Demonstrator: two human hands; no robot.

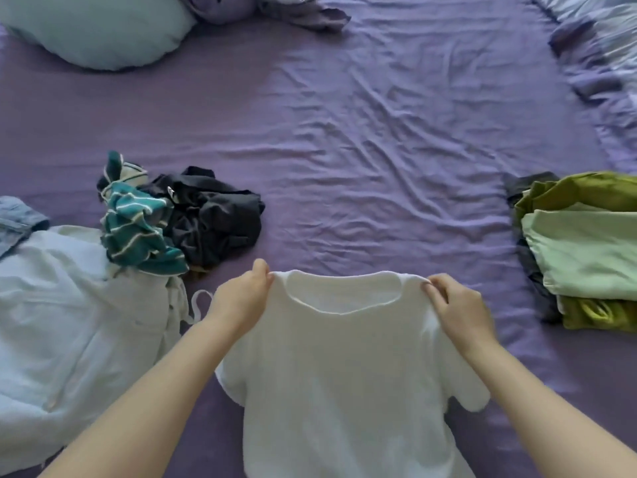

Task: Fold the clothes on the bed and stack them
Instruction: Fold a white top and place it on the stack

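Observation:
A white T-shirt [344,367] hangs spread out in front of me, neckline up, over the near part of the purple bed [379,132]. My left hand [241,298] pinches its left shoulder and my right hand [458,308] pinches its right shoulder. To the left lie unfolded clothes: a teal striped garment [138,229], a black garment [213,222] and a large pale blue garment [69,322]. At the right edge sits a stack of folded clothes [586,250] in pale green, olive and dark grey.
A pale blue pillow [96,29] lies at the far left. A crumpled purple cloth [296,8] sits at the top middle and a rumpled blanket [603,46] at the far right. A bit of blue denim [17,219] shows at the left edge.

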